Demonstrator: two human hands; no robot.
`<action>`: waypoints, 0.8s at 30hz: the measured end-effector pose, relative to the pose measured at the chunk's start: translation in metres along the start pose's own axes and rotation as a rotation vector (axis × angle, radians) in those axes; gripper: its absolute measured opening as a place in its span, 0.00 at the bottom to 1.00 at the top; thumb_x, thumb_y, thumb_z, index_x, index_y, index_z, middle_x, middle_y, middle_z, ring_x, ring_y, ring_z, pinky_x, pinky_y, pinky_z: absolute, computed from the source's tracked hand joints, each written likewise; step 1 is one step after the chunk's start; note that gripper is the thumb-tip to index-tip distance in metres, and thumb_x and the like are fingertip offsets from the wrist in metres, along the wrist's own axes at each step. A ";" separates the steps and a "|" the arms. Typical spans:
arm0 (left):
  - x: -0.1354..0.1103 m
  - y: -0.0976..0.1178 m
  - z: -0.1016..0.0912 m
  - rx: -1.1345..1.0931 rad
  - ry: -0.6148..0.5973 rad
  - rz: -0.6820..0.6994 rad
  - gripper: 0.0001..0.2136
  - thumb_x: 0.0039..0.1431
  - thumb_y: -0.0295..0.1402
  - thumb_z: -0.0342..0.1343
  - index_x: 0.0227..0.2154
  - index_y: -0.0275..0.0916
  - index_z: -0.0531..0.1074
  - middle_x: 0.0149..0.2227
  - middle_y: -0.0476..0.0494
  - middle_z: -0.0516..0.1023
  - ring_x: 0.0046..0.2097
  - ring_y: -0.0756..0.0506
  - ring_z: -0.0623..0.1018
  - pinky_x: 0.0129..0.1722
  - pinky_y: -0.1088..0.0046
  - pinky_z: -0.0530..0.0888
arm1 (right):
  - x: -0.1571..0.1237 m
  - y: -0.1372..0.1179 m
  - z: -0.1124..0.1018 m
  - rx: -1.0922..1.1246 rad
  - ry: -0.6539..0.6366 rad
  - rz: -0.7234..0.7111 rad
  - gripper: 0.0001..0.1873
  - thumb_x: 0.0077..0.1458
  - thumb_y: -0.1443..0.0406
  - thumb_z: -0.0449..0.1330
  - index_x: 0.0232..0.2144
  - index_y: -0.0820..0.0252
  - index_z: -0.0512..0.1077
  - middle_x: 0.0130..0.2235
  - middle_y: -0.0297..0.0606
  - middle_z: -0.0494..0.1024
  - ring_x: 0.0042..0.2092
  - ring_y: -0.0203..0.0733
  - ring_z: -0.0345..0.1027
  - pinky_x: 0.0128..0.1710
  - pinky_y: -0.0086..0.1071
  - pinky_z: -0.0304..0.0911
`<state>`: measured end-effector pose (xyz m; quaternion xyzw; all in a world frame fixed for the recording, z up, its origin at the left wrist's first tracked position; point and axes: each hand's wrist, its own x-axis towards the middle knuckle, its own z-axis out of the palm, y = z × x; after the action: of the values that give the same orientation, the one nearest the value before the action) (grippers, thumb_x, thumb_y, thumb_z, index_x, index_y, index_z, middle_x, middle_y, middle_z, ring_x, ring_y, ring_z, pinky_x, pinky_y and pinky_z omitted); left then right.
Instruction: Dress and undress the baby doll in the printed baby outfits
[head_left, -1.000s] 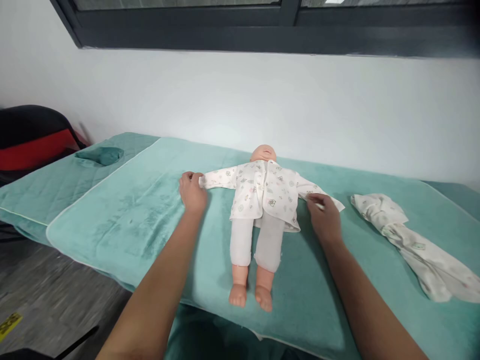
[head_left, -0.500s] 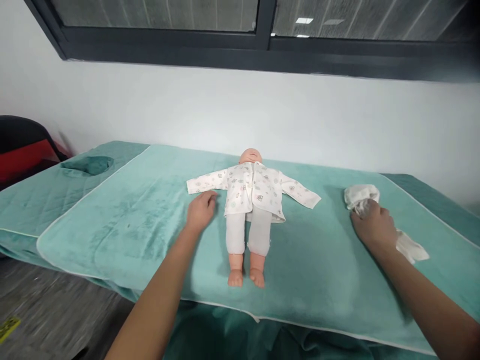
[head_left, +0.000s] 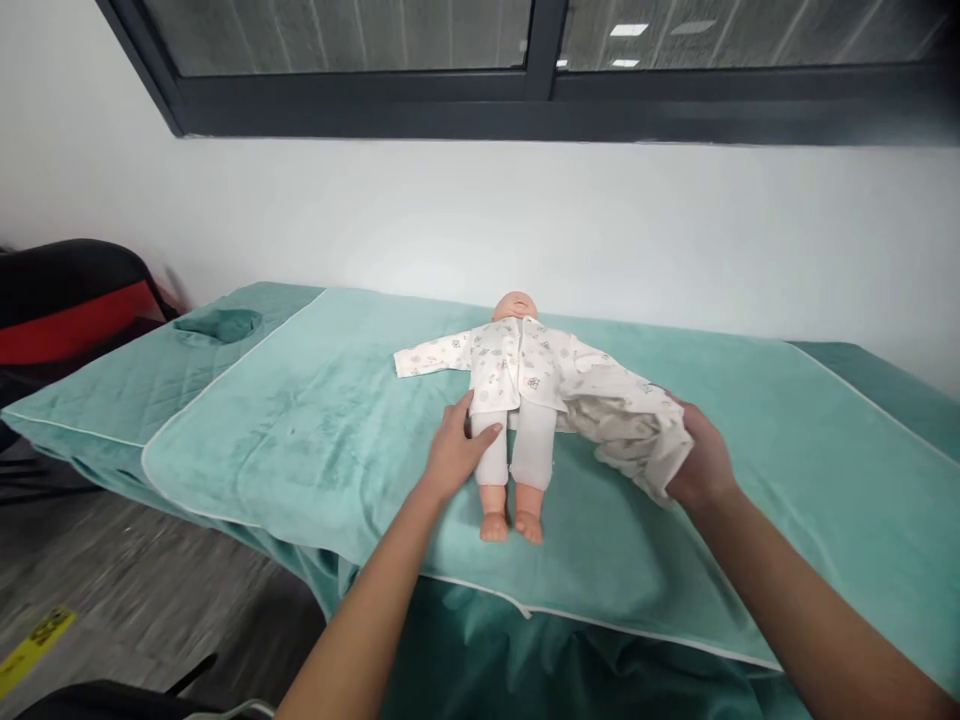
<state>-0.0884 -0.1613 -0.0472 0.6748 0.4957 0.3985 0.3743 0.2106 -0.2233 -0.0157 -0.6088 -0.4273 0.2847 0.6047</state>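
Observation:
A baby doll [head_left: 535, 445] lies on its back, head toward the wall, in an open-fronted white printed baby jacket [head_left: 499, 370] and white leg coverings. Its bare feet point toward me. My left hand [head_left: 459, 445] is at the doll's hip on the left, thumb across the upper leg and fingers by the jacket hem, thumb and fingers apart. My right hand [head_left: 701, 455] grips a bunched white printed baby garment [head_left: 634, 440] by its right end. That garment hangs beside the doll and overlaps the jacket's right sleeve; its exact kind is unclear.
A green plush cover [head_left: 315, 430] spreads over the bed. At left is a quilted part with a face hole [head_left: 219, 325]. A black and red chair [head_left: 82, 310] stands beyond the bed's left end. The white wall and dark window frame [head_left: 360, 105] are behind.
My right hand has brought the white garment from the far right over to the doll, and it is now spread out more. My left hand has moved onto the doll's hip.

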 end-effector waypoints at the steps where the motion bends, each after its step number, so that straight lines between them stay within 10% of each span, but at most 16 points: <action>1: -0.001 0.002 0.004 -0.001 0.028 -0.018 0.30 0.56 0.42 0.61 0.62 0.46 0.64 0.52 0.39 0.72 0.49 0.40 0.75 0.52 0.60 0.71 | -0.006 -0.002 0.013 0.077 -0.075 0.059 0.18 0.52 0.46 0.58 0.33 0.51 0.73 0.33 0.38 0.77 0.32 0.50 0.72 0.31 0.45 0.68; 11: 0.010 0.008 0.023 -0.059 0.146 -0.043 0.28 0.59 0.37 0.58 0.62 0.41 0.65 0.49 0.37 0.72 0.52 0.39 0.73 0.55 0.59 0.69 | -0.007 -0.011 0.075 0.391 -0.126 0.198 0.19 0.44 0.59 0.69 0.38 0.50 0.68 0.34 0.28 0.71 0.34 0.38 0.68 0.32 0.31 0.66; 20: -0.020 0.000 0.024 0.089 0.315 0.136 0.13 0.64 0.36 0.53 0.50 0.41 0.72 0.48 0.38 0.70 0.53 0.40 0.72 0.56 0.60 0.69 | -0.011 0.007 0.051 0.069 -0.189 0.220 0.37 0.42 0.60 0.72 0.54 0.48 0.64 0.48 0.37 0.77 0.44 0.47 0.74 0.40 0.39 0.70; 24: -0.033 0.021 0.025 0.034 0.188 0.210 0.12 0.64 0.38 0.54 0.47 0.43 0.73 0.45 0.40 0.75 0.51 0.40 0.73 0.56 0.60 0.67 | -0.028 -0.005 0.046 0.062 -0.326 0.191 0.41 0.46 0.61 0.70 0.61 0.47 0.60 0.52 0.39 0.76 0.47 0.50 0.73 0.44 0.43 0.70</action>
<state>-0.0641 -0.2008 -0.0441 0.6890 0.4619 0.4883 0.2710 0.1571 -0.2255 -0.0203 -0.5735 -0.4507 0.4488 0.5163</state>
